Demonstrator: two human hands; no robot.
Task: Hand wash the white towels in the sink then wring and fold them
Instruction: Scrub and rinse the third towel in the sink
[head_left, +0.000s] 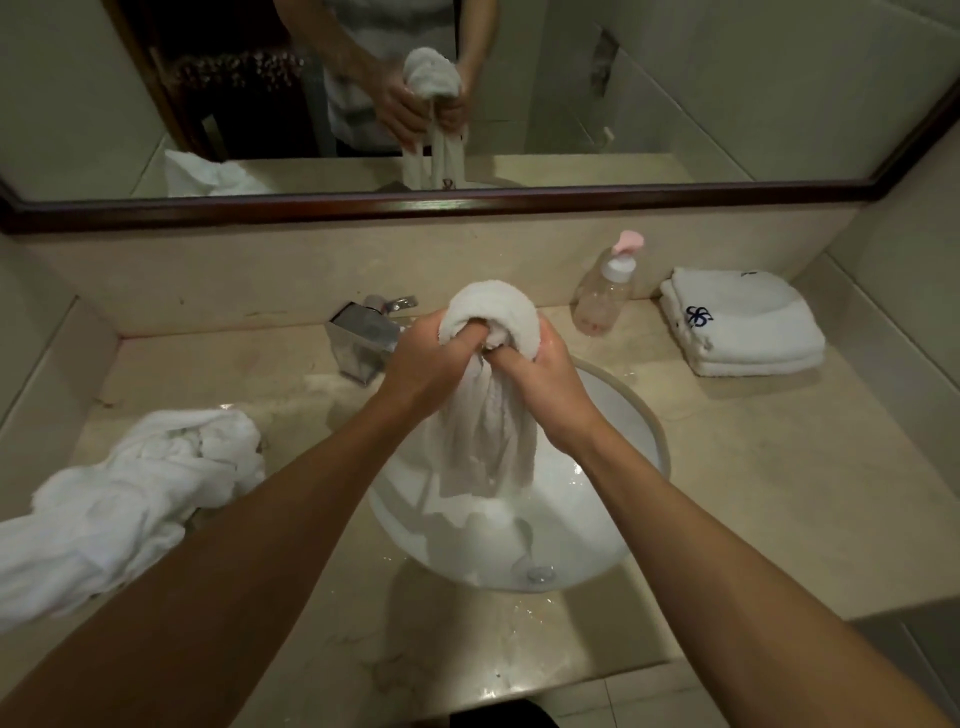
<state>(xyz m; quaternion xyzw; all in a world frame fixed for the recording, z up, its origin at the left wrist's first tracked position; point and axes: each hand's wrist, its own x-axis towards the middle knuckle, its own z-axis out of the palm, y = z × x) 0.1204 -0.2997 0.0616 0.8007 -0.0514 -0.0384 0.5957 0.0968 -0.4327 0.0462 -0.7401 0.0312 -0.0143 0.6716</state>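
Both my hands clamp the wet white towel (491, 332) above the sink (631, 415): left hand (431, 358) and right hand (540, 379) curl tight around its bunched top, tail hanging into the bowl. Crumpled towels (135, 493) lie left, folded towels (743, 325) right.

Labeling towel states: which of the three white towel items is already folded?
The folded towels with the dark blue emblem, stacked right of the sink beside the pump bottle. The towel in both hands is bunched; the left towel pile is crumpled.

Head view, looking down, sink (644, 415) close
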